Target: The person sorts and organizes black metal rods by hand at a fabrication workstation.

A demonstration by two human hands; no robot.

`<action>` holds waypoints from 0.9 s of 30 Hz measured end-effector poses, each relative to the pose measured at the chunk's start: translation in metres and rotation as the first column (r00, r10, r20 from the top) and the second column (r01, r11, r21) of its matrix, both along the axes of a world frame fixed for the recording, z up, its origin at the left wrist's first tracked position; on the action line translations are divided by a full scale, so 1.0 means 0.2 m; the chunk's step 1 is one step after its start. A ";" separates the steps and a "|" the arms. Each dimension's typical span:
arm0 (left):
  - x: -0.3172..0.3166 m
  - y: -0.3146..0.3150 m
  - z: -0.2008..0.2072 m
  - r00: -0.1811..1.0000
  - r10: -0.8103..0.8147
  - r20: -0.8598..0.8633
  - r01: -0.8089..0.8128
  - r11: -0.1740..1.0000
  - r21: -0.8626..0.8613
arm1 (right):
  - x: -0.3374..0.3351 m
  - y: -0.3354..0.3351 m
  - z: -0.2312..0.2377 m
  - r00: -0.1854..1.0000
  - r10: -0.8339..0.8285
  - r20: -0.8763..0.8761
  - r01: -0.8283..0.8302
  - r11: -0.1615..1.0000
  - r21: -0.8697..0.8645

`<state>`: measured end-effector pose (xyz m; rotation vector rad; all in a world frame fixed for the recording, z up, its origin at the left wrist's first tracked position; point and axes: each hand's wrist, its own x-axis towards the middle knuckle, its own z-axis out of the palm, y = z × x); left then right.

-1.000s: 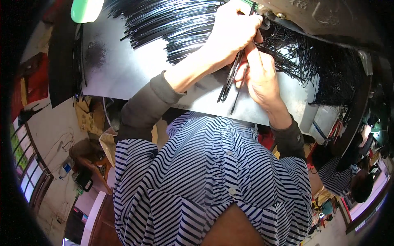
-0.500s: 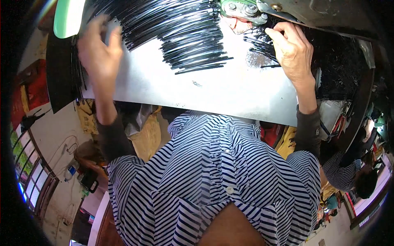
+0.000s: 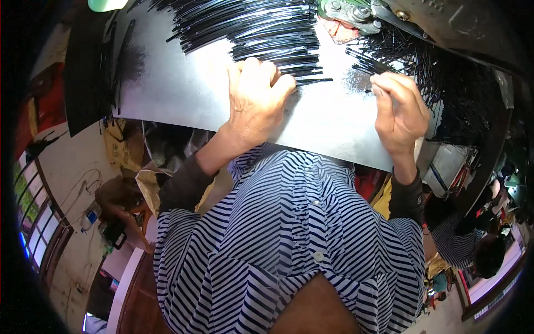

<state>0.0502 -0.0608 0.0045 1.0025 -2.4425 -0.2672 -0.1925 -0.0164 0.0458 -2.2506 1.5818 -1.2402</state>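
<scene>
Thin black strips lie in a dense, roughly parallel pile on a pale metal worktop. At the pile's near edge is my left hand, palm down with curled fingers closed on a black strip whose free end sticks out to the right. My fingers hide the rest of that strip. Further right, my right hand is closed in a pinch of thumb and forefinger beside short black pieces. Whatever is in this pinch, if anything, is too small to tell.
Behind the right hand stands a metal machine part with bolts, a reddish cloth under it. Cut black pieces heap up at the right. A few long strips lie at the left edge. A person sits far right.
My left hand has come from the far left, over to the right and nearer, and closed at the pile's near edge. My right hand has drawn slightly nearer, still pinched. The view has shifted slightly.
</scene>
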 end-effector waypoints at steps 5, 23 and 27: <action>-0.02 0.00 0.02 0.999 -0.015 -0.043 0.018 0.998 0.053 | 0.03 0.11 -0.11 0.963 -0.035 0.266 -0.001 0.991 0.132; -0.05 0.10 0.04 0.974 0.020 -0.227 -0.009 0.999 0.048 | 0.05 0.08 -0.19 0.972 -0.183 0.147 0.148 0.964 0.218; -0.03 0.12 0.05 0.983 0.016 -0.186 0.006 0.993 0.116 | 0.05 0.08 -0.20 0.971 -0.192 0.145 0.157 0.962 0.223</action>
